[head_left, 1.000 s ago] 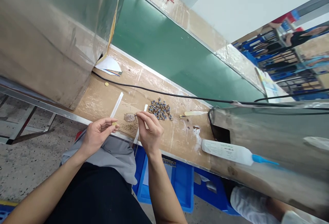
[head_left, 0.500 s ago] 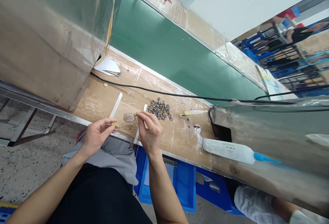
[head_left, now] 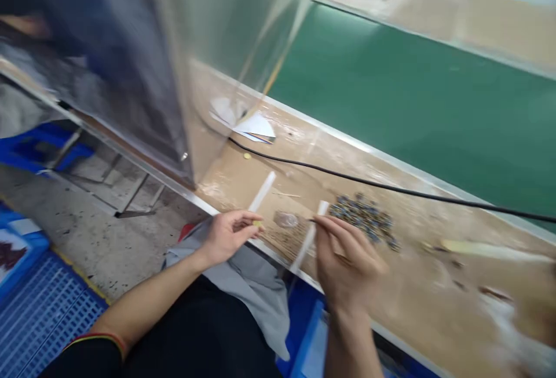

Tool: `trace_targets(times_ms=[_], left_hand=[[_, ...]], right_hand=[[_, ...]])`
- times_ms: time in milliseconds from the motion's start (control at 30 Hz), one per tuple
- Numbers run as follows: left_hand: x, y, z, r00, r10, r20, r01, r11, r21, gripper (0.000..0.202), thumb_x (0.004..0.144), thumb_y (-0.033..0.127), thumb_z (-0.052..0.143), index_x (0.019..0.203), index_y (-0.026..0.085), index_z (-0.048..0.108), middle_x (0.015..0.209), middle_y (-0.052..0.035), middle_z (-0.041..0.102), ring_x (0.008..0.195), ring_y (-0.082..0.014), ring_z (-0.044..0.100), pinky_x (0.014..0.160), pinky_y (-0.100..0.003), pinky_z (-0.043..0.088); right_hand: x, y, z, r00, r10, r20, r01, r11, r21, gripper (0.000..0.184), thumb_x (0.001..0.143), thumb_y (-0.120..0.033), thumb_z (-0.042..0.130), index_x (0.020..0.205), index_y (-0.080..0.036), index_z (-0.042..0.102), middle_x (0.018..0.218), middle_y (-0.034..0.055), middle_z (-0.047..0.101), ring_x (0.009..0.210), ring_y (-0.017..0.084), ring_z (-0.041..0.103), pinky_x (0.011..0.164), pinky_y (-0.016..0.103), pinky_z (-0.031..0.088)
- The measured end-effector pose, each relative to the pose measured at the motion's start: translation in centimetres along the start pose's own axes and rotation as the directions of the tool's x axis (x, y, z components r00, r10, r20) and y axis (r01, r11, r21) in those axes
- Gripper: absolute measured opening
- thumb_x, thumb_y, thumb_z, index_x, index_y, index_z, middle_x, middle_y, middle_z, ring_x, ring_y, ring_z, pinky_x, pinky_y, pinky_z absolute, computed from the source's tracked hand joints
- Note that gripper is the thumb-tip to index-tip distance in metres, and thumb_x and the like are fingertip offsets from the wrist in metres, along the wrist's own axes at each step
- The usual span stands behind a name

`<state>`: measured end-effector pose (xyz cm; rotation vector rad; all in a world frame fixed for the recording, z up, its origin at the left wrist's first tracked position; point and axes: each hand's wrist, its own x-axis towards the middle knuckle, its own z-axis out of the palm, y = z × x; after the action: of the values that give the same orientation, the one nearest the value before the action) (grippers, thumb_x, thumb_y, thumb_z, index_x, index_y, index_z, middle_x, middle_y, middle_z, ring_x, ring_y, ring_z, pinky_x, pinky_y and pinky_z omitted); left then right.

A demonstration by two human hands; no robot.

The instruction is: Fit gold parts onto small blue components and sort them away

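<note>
My left hand (head_left: 232, 233) is closed in a pinch on a small yellow disc (head_left: 257, 224) near the table's front edge. To its right, my right hand (head_left: 350, 256) is pinched on a thin dark-tipped stick (head_left: 313, 220); its exact kind is blurred. Between the hands lies a clear lump (head_left: 286, 219), with many tiny brown bits (head_left: 282, 242) scattered in front of it. Just behind my right hand is a pile of small blue-and-brass parts (head_left: 362, 216). White strips (head_left: 262, 191) lie on the brown table (head_left: 417, 303).
A black cable (head_left: 347, 176) crosses the table behind the parts. Beyond it runs a green belt (head_left: 412, 88). A clear panel (head_left: 226, 36) stands at left, near white papers (head_left: 256, 126) and another yellow disc (head_left: 247, 156). A pale yellow strip (head_left: 490, 249) lies at right.
My view has swung left, so the scene sits farther right and the bottle has left the picture. Both hands keep their pinches, at much the same place over the table.
</note>
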<state>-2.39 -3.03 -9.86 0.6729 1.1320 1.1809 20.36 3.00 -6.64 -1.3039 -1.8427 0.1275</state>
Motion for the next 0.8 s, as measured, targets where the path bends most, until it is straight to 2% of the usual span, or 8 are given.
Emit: trace_targets(times_ms=[133, 267, 400, 433, 467, 600, 700, 800], left_hand=[[0.6, -0.3, -0.2, 1.000, -0.001, -0.028, 0.001, 1.000, 0.020, 0.057, 0.082, 0.063, 0.094, 0.111, 0.015, 0.086, 0.101, -0.0188, 0.090, 0.090, -0.0314, 0.090, 0.088, -0.044, 0.074], [0.2, 0.2, -0.3, 0.999, 0.007, -0.041, -0.007, 1.000, 0.014, 0.061, 0.082, 0.064, 0.094, 0.115, 0.013, 0.085, 0.102, -0.0203, 0.090, 0.092, -0.0336, 0.090, 0.087, -0.045, 0.075], [-1.2, 1.1, -0.4, 1.000, 0.012, -0.027, -0.013, 1.000, -0.021, 0.046, 0.088, 0.051, 0.096, 0.116, 0.015, 0.084, 0.100, -0.0131, 0.091, 0.093, -0.0280, 0.090, 0.090, -0.038, 0.074], [-1.1, 1.1, -0.7, 0.999, 0.015, -0.028, -0.016, 0.999, -0.032, 0.042, 0.091, 0.048, 0.095, 0.117, 0.017, 0.083, 0.103, -0.0107, 0.091, 0.094, -0.0254, 0.090, 0.090, -0.035, 0.074], [-0.9, 1.0, -1.0, 1.000, 0.015, -0.022, -0.016, 0.999, -0.039, 0.039, 0.093, 0.046, 0.093, 0.118, 0.018, 0.083, 0.104, -0.0088, 0.091, 0.094, -0.0233, 0.089, 0.091, -0.033, 0.074], [-0.3, 1.0, -1.4, 1.000, 0.006, 0.018, -0.007, 0.997, 0.079, 0.042, 0.096, 0.046, 0.091, 0.125, 0.018, 0.083, 0.110, -0.0103, 0.091, 0.099, -0.0259, 0.089, 0.097, -0.038, 0.074], [-0.8, 1.7, -0.8, 0.999, 0.003, 0.039, -0.008, 0.991, 0.133, 0.044, 0.097, 0.049, 0.089, 0.126, 0.017, 0.082, 0.111, -0.0119, 0.091, 0.104, -0.0287, 0.089, 0.100, -0.043, 0.074], [-0.9, 2.5, -0.1, 0.999, 0.011, 0.042, -0.017, 0.988, 0.151, 0.043, 0.098, 0.049, 0.088, 0.126, 0.017, 0.083, 0.111, -0.0114, 0.091, 0.103, -0.0278, 0.089, 0.100, -0.043, 0.074]], right_hand=[[-0.1, 1.1, 0.4, 0.996, -0.030, -0.079, 0.030, 1.000, 0.003, 0.015, 0.097, -0.028, 0.089, 0.111, -0.034, 0.090, 0.104, 0.0050, 0.089, 0.089, 0.031, 0.086, 0.085, 0.046, 0.070], [-0.4, 0.6, 0.7, 0.997, -0.067, -0.040, 0.069, 0.996, 0.060, 0.013, 0.097, -0.027, 0.088, 0.110, -0.032, 0.090, 0.104, 0.0050, 0.088, 0.089, 0.029, 0.086, 0.087, 0.044, 0.070], [-0.3, -1.6, 0.1, 0.993, -0.092, -0.080, 0.099, 0.992, 0.081, 0.018, 0.104, -0.018, 0.077, 0.115, -0.028, 0.087, 0.109, 0.0080, 0.087, 0.099, 0.025, 0.085, 0.090, 0.040, 0.069], [-0.1, -1.9, 0.3, 0.995, -0.088, -0.055, 0.093, 0.991, 0.100, 0.019, 0.107, -0.018, 0.072, 0.115, -0.027, 0.087, 0.109, 0.0085, 0.086, 0.099, 0.024, 0.084, 0.087, 0.038, 0.069], [0.1, -1.9, 0.5, 0.996, -0.084, 0.034, 0.080, 0.990, 0.115, 0.022, 0.109, -0.017, 0.069, 0.117, -0.027, 0.086, 0.112, 0.0090, 0.086, 0.100, 0.023, 0.084, 0.087, 0.037, 0.070], [0.6, -1.9, 1.0, 1.000, -0.014, 0.014, 0.012, 0.990, 0.138, 0.025, 0.108, -0.012, 0.068, 0.116, -0.027, 0.086, 0.113, 0.0085, 0.086, 0.105, 0.022, 0.083, 0.095, 0.038, 0.068], [0.2, -2.3, 0.8, 0.999, 0.046, -0.004, -0.044, 0.976, 0.213, 0.023, 0.108, -0.013, 0.070, 0.115, -0.027, 0.087, 0.113, 0.0075, 0.086, 0.106, 0.022, 0.083, 0.097, 0.037, 0.068], [-0.1, -2.7, 0.6, 0.989, 0.147, -0.014, -0.136, 0.943, 0.302, 0.018, 0.107, -0.016, 0.074, 0.113, -0.027, 0.087, 0.113, 0.0068, 0.086, 0.107, 0.022, 0.083, 0.099, 0.037, 0.068]])
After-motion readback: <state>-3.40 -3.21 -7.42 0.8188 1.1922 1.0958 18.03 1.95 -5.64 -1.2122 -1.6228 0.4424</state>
